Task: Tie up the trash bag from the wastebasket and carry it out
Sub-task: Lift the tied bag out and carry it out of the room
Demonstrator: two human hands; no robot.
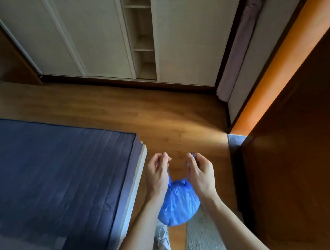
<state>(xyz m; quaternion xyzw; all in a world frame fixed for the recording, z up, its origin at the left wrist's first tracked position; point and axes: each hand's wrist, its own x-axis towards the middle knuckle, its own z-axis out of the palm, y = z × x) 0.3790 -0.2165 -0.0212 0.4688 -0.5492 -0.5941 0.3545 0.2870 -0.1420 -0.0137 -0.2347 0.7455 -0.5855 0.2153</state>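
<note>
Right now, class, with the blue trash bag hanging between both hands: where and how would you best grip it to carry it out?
Grip the blue trash bag from above, at the gathered neck where its two handle strips meet. The left hand and right hand each pinch one strip, and the full, rounded body hangs below them, so the weight already pulls from that top point.

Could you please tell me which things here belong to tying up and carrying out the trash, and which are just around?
In the job: blue trash bag, left hand, right hand.
Just around: bed, wardrobe, rug, door.
</note>
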